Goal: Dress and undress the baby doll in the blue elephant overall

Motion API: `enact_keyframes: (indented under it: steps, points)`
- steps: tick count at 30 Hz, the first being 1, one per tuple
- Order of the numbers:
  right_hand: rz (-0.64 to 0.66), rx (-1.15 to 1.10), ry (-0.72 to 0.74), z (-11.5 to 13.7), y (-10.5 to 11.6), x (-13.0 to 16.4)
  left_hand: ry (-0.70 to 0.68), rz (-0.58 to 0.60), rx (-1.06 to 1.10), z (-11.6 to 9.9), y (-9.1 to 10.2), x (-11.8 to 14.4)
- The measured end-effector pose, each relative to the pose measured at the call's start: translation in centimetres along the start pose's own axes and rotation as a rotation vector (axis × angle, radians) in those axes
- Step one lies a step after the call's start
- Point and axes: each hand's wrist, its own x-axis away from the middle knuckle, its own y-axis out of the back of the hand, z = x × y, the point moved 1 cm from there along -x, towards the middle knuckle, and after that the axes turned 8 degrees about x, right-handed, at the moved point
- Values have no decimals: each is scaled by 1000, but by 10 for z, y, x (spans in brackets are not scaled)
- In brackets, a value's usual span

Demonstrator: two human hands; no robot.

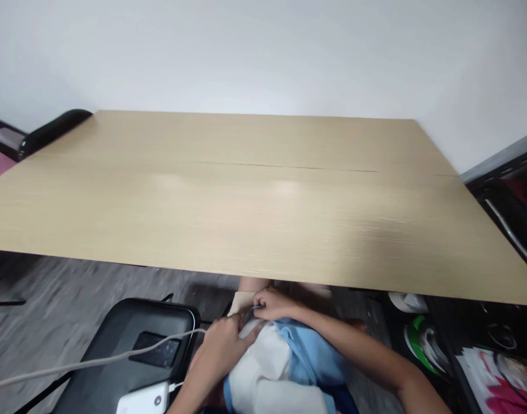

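A white and light blue cloth (267,359), which looks like a garment with blue edging, lies bunched over my lap below the table's front edge. My right hand (274,303) is closed at its far end, pinching a thin dark bluish edge of the fabric. Just left of it, my left hand (226,339) grips the same end, its thumb pressed over the white part. The two hands are close together. Some fingertips are hidden by folds and by the hands themselves.
A wide pale wooden table (246,213) stands before me against a white wall. At left, a black stool (112,328) bears a dark phone (155,349) and a white power bank (143,398) with a cable (95,362). Dark shelves at right hold a green-rimmed roll (416,339) and packets (493,379).
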Motion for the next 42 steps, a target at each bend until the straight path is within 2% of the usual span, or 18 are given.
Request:
enact_keyframes:
  steps: [4,8,14,18,21,26,33,35,37,39,40,42]
  points:
    - [-55,1,-72,-8,-11,-10,8,5,21,4,-3,0]
    - [-37,19,-130,-15,-16,-16,-83,44,96,15,-8,-9]
    - [7,38,-207,-19,-1,-8,-223,84,268,14,-6,-5]
    - [-57,18,-314,-35,20,12,-234,59,285,8,0,12]
    - [-133,-11,-400,-53,34,33,-218,45,294,11,2,18]
    - [-230,-64,-464,-77,40,70,-228,37,323,24,-1,12]
    - [-328,-67,-514,-100,47,106,-242,48,327,34,-7,-2]
    - [-324,-103,-474,-104,43,122,-225,41,319,36,-7,-4]
    - [-340,-199,-342,-107,33,143,-208,38,325,39,-8,-5]
    - [-428,-276,-231,-111,17,167,-199,38,343,41,-9,-5]
    - [-486,-264,-244,-115,7,179,-196,37,353,43,-10,-5]
    - [-599,-127,-368,-125,-12,200,-186,30,366,45,-12,-6]
